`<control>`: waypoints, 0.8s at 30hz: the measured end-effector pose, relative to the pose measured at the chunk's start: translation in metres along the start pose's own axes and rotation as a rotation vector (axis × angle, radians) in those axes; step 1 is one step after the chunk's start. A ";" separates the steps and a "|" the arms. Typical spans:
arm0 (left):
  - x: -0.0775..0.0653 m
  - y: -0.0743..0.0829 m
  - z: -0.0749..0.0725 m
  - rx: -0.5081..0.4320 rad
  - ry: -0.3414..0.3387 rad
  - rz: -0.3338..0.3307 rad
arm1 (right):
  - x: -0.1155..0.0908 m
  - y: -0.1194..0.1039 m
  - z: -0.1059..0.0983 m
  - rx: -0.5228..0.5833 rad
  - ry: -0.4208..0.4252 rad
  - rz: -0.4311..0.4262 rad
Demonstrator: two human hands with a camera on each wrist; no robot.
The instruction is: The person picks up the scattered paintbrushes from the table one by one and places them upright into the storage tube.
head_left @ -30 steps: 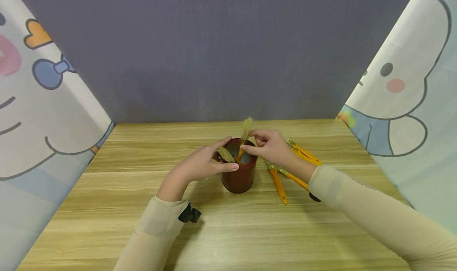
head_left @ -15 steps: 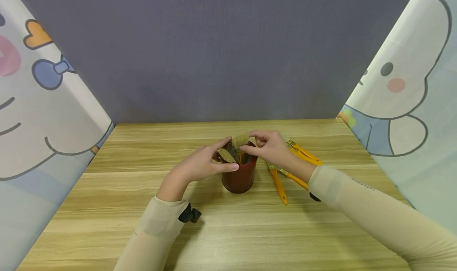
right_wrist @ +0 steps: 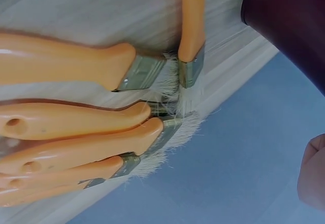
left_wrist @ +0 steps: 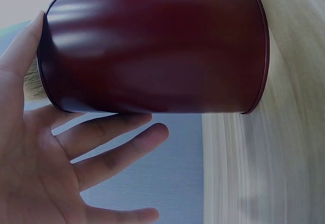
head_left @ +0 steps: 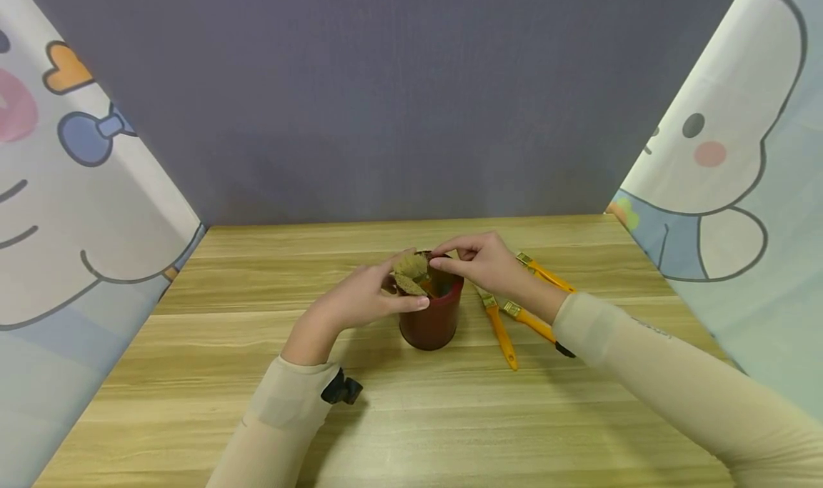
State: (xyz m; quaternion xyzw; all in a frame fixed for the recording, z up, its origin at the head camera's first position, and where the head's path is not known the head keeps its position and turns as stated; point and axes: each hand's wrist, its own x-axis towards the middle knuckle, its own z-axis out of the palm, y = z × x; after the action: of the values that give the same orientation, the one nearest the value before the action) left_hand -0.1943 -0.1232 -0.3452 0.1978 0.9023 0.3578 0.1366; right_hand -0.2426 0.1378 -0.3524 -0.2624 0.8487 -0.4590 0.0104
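Observation:
A dark red cylindrical can (head_left: 429, 324) stands upright on the table. Two paintbrushes with pale bristles (head_left: 410, 267) lean toward the left side of its mouth; the handles are mostly hidden inside. My left hand (head_left: 360, 296) holds the can from the left, thumb at the near rim and fingers at the far side. In the left wrist view, spread fingers (left_wrist: 109, 137) lie along the can's wall. Over the can's right rim is my right hand (head_left: 485, 263), its thumb and forefinger extended just right of the bristles, with a small gap between them.
Several orange-handled paintbrushes (head_left: 501, 334) lie on the wooden table (head_left: 257, 331) right of the can, partly under my right forearm. The right wrist view shows a bunch of those brushes (right_wrist: 122, 142) close together. A dark grey panel (head_left: 411, 116) rises behind the table.
The paintbrush between my right fingertips has gone down into the can and now leans left, beside the other one. My right fingers appear free of it. My left hand has stayed put.

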 end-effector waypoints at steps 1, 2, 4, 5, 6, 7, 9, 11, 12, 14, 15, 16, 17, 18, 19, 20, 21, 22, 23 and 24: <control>0.000 0.000 0.000 0.003 -0.002 -0.014 | 0.000 0.000 0.000 0.004 -0.008 0.001; 0.000 -0.001 0.000 0.011 -0.003 -0.025 | 0.000 -0.001 0.000 0.007 -0.014 -0.001; 0.000 -0.001 0.001 0.024 -0.003 -0.049 | 0.001 -0.002 -0.001 0.018 -0.030 -0.008; 0.000 -0.001 0.000 0.028 -0.004 -0.058 | 0.002 -0.003 -0.001 0.025 -0.043 -0.009; 0.000 -0.001 0.001 0.034 -0.006 -0.064 | 0.002 -0.003 -0.001 0.028 -0.059 -0.012; 0.000 -0.001 0.001 0.035 -0.007 -0.065 | 0.002 -0.003 -0.001 0.033 -0.077 -0.015; -0.001 -0.001 0.000 0.036 -0.006 -0.068 | 0.002 -0.004 -0.001 0.038 -0.112 -0.020; -0.001 0.000 0.000 0.032 -0.007 -0.066 | 0.002 -0.004 -0.002 0.037 -0.138 -0.036; -0.001 0.000 0.000 0.031 -0.007 -0.064 | 0.002 -0.004 -0.001 0.031 -0.145 -0.056; -0.001 0.001 0.000 0.030 -0.005 -0.067 | 0.001 -0.004 -0.001 0.017 -0.154 -0.107; -0.001 0.001 0.000 0.030 -0.005 -0.067 | 0.001 -0.004 -0.001 0.003 -0.156 -0.137; -0.001 0.001 -0.001 0.029 -0.005 -0.067 | 0.001 -0.004 0.000 -0.016 -0.156 -0.176; -0.001 0.000 -0.001 0.028 -0.007 -0.065 | 0.001 -0.004 0.000 -0.043 -0.155 -0.214; -0.001 0.000 -0.001 0.027 -0.008 -0.063 | 0.001 -0.004 0.001 -0.073 -0.150 -0.249; -0.001 0.000 -0.001 0.021 -0.011 -0.056 | 0.002 -0.004 0.002 -0.105 -0.141 -0.283; 0.000 0.000 -0.001 0.018 -0.012 -0.049 | 0.002 -0.004 0.003 -0.145 -0.128 -0.316; 0.000 -0.001 0.000 0.011 -0.014 -0.042 | 0.002 -0.004 0.004 -0.185 -0.113 -0.343; 0.000 -0.001 0.000 0.001 -0.017 -0.035 | 0.002 -0.006 0.005 -0.229 -0.096 -0.371; 0.000 -0.001 0.000 -0.006 -0.018 -0.030 | 0.002 -0.007 0.006 -0.273 -0.079 -0.390; 0.000 -0.002 0.000 -0.014 -0.017 -0.027 | 0.003 -0.010 0.007 -0.314 -0.062 -0.406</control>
State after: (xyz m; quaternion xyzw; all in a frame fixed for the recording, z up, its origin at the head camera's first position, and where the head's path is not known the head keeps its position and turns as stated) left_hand -0.1952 -0.1248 -0.3464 0.1876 0.9012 0.3606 0.1504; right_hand -0.2389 0.1270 -0.3479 -0.4398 0.8388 -0.3060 -0.0967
